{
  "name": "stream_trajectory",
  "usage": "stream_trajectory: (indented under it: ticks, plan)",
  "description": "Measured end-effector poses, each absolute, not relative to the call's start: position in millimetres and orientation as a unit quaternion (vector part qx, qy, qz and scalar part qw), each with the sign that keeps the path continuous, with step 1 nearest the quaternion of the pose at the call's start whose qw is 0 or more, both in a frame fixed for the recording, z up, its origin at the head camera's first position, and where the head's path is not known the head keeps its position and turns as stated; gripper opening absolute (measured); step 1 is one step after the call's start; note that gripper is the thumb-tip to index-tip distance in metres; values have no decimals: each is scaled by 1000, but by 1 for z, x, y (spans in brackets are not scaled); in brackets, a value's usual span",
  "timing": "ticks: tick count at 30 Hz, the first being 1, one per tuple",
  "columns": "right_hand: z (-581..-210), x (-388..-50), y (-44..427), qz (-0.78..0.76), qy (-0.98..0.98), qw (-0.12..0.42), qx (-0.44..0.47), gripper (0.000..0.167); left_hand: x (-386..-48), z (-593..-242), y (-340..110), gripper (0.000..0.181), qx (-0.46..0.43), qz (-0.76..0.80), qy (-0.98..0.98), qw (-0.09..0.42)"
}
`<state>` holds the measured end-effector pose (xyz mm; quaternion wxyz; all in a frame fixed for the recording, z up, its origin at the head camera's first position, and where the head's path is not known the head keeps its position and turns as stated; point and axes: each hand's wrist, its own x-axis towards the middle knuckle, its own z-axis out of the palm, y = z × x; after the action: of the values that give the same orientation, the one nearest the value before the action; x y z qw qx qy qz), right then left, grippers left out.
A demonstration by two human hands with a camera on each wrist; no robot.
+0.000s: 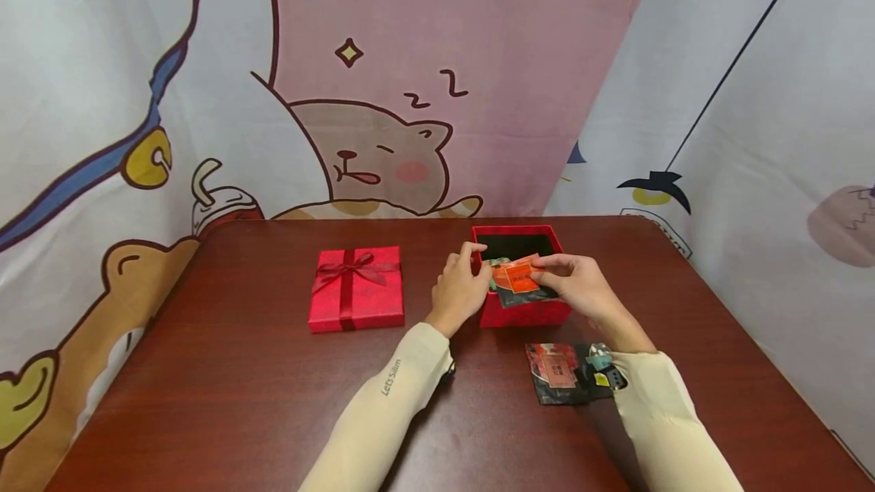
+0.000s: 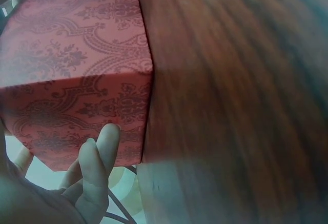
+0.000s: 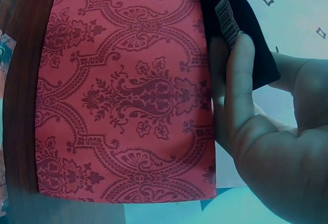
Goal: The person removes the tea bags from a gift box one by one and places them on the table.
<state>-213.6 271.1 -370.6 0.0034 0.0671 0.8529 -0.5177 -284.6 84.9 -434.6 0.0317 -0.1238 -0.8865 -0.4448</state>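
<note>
Cream sleeves (image 1: 376,408) reach up from the bottom of the frame, closest to my eyes. Cartoon-printed cloth (image 1: 533,44) hangs across the top and down both sides; below it spreads a glossy reddish-brown wooden table (image 1: 239,386). Right of centre stands a patterned red box (image 1: 526,315), open, with its ribboned lid (image 1: 376,302) lying left of centre. My left hand (image 1: 459,291) rests against the box, thumb and fingers apart, while my right hand (image 1: 584,287) pinches a black packet (image 1: 522,278) with an orange label over the near rim. More packets (image 1: 554,370) lie lower right, one partly hidden by my cuff. I reckon the pinched packet could snag and bend, tilted as it is across that edge, or slip if my pinch loosens; a low cuff could drag the others.
</note>
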Motion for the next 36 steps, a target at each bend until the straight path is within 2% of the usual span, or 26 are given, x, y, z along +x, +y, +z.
stream_trajectory:
  ticks: [36]
  plan:
    - [-368, -191, 268, -497, 865, -17, 67, 37, -284, -436, 84, 39, -124, -448, -885, 27]
